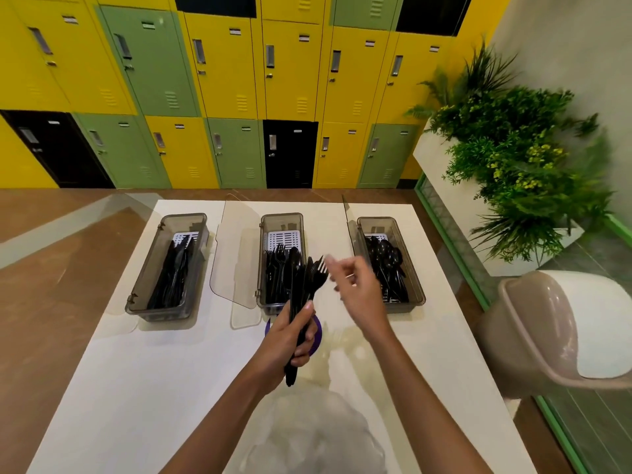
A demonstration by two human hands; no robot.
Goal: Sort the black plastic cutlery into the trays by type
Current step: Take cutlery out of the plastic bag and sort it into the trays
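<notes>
The left hand (294, 336) is gripping a bundle of black cutlery (307, 285) above the counter's (136, 388) middle, fingers wrapped round the handles. The right hand (355, 289) is hovering beside it, blurred, fingers loosely spread and holding nothing. Along the far edge are sitting the knife tray (136, 289), fork tray (263, 234) and spoon tray (415, 289).

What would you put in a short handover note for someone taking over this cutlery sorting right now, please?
Left hand: grips a bundle of black cutlery, fork heads showing at its top.
Right hand: blurred, looks empty, raised between the middle and right trays.
Done so far: knives in the left tray, forks in the middle tray, spoons in the right tray.
Left to do: sort the held bundle into the trays by type.
</notes>
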